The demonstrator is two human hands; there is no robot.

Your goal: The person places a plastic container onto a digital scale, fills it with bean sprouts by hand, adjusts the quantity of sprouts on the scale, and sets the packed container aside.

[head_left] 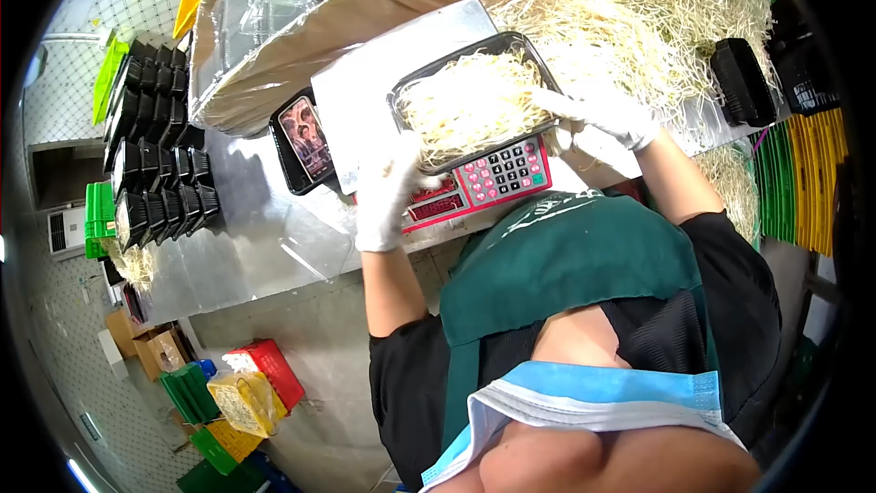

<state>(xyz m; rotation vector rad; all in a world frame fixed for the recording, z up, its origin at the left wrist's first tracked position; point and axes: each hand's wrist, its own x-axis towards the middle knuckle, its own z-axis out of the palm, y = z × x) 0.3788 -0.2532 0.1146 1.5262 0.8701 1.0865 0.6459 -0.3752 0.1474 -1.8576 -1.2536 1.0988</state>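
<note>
A black plastic tray (398, 110) piled with pale bean sprouts (474, 105) sits over the metal platform (356, 82) of a weighing scale. Below the tray shows the scale's red keypad panel (502, 173). My left hand (388, 196), in a white glove, is closed at the tray's near left corner, its fingers slightly blurred. At the right end, my gloved right hand (602, 123) grips the rim, thumb and fingertips reaching over the sprouts. Left of the scale, a phone (306, 137) rests in another black tray (287, 160).
Stacked black trays (160, 173) stand at the table's left end. A large heap of sprouts (657, 27) covers the right side, with more black trays (744, 82) beside it. A plastic-lined bin (365, 14) borders the back. Green and yellow crates (798, 183) stand at far right.
</note>
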